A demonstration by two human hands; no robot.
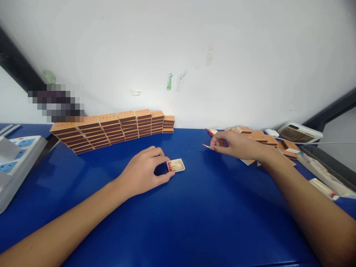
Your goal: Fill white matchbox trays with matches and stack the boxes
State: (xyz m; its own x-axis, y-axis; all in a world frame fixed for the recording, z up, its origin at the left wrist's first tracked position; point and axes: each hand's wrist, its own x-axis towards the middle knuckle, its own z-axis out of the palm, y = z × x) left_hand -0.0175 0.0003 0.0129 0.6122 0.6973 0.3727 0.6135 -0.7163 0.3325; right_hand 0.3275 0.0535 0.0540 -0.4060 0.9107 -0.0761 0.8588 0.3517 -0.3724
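Between the thumb and forefinger of my left hand is a small white matchbox tray, gripped at its left end. Red-headed matches lie inside it, heads toward my fingers. To the right and a little farther back, my right hand is closed in a pinch on a match, its red head pointing left. Just behind that hand a small pile of loose matches lies on the blue table, partly hidden by my fingers.
Stacked matchboxes form a row along the white wall at the left. More matchboxes lie jumbled at the right, near a phone and another match-filled tray. A power strip sits at the far left.
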